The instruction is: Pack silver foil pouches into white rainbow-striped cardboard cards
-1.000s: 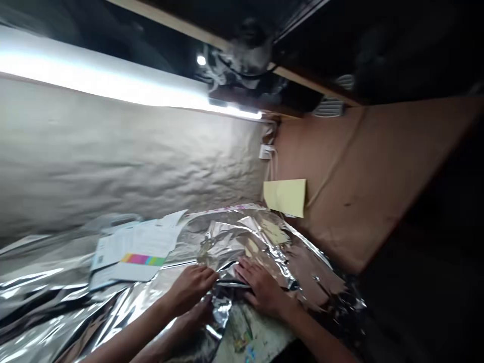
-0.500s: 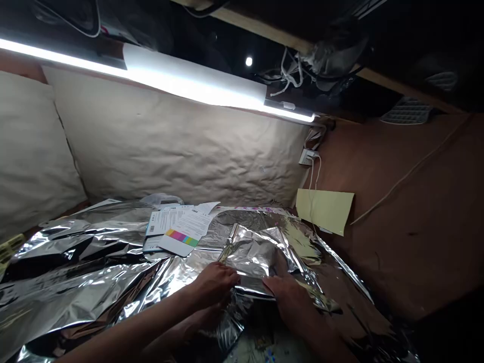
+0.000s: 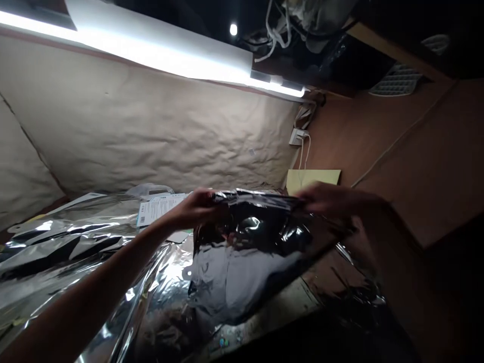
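Foil sheet [image 3: 245, 252] held up between both hands
Left hand [image 3: 192, 207] pinches its top edge; right hand's [image 3: 333, 199] grip looks too dim to tell.

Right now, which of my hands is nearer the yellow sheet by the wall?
Right. Your right hand is just below the yellow sheet, at one end of the raised foil. Your left hand is farther away, at the foil's other end.

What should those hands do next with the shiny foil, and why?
I'd probably lower the foil sheet gently onto the crinkled foil below. The left hand and right hand hold it up by its top edge, so it hangs loose and might crease.
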Available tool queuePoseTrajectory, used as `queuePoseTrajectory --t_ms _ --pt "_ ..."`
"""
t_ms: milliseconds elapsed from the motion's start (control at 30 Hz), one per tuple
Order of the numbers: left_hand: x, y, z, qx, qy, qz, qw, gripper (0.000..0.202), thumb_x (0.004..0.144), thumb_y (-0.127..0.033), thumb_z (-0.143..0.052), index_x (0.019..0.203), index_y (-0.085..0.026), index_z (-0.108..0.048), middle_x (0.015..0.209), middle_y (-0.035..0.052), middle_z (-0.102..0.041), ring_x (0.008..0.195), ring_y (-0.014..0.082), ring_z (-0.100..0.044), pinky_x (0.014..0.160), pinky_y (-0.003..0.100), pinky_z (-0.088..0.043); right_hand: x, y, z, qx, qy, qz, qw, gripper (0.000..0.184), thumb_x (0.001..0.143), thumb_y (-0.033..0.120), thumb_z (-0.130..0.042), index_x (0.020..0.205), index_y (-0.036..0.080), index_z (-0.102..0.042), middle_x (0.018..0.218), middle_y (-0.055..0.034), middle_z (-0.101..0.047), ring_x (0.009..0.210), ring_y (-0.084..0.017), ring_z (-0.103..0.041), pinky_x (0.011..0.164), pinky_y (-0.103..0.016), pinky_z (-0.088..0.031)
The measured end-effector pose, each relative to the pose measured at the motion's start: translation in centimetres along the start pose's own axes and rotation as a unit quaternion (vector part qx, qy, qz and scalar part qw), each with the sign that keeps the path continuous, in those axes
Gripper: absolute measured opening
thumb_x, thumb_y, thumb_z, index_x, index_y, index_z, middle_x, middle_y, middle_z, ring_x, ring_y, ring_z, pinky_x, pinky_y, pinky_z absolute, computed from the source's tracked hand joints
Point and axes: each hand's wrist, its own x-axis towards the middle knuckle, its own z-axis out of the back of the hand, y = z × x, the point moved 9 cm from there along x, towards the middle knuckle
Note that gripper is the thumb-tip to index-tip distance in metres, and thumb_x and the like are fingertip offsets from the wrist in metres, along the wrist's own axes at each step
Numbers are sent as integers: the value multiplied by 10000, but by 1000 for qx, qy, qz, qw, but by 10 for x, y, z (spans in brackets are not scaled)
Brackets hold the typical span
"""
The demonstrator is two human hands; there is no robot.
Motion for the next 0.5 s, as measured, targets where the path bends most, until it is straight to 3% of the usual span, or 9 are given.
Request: queuePoseTrajectory --t_ms 33,67,167,233,333,400,500 --pt "13 21 2 -10 -8 44 999 320 777 -378 -691 624 -154 -521 498 -52 -432 425 64 -391 418 177 -271 19 6 -25 -43 158 19 986 497 774 524 -566 680 60 -720 568 42 -644 527 -71 -618 596 -226 -450" --pt "23 44 1 -8 -17 88 996 334 746 -366 -699 588 -162 -487 480 -53 -423 417 64 -392 415 179 -274 35 12 -37 -81 212 55 972 447 730 494 -648 725 55 -731 592 39 -663 548 -84 -627 610 -231 -463" --pt "38 106 -11 3 -1 140 990 284 743 -314 -646 562 -171 -479 450 -37 -452 396 89 -425 402 200 -299 66 6 -64 -123 175 105 971 355 675 388 -775 852 82 -751 727 -4 -738 691 -152 -686 720 -277 -523" --pt "33 143 -13 20 3 170 985 269 766 -296 -627 569 -171 -493 434 -37 -454 385 98 -427 394 211 -303 61 -10 -87 -123 125 123 977 460 684 308 -809 1100 135 -714 1078 -83 -745 973 -233 -693 891 -358 -520" --pt "14 187 4 56 -20 214 975 296 840 -298 -635 611 -158 -511 479 -62 -448 412 79 -414 415 200 -319 27 -38 -115 -117 80 148 979 543 817 331 -720 1320 173 -588 1423 -138 -542 1314 -284 -506 1102 -479 -380" --pt "1 207 18 76 -29 241 967 306 901 -339 -629 682 -142 -544 562 -65 -485 457 69 -439 455 195 -369 -2 -53 -128 -111 88 161 977 520 896 393 -624 1362 173 -552 1465 -135 -496 1381 -269 -429 1146 -494 -323" --pt "-13 226 30 87 -30 273 958 323 919 -398 -618 728 -141 -570 609 -57 -527 492 81 -475 509 219 -415 -44 -67 -147 -106 130 174 970 530 924 443 -571 1385 183 -537 1478 -127 -481 1396 -262 -410 1150 -485 -328"
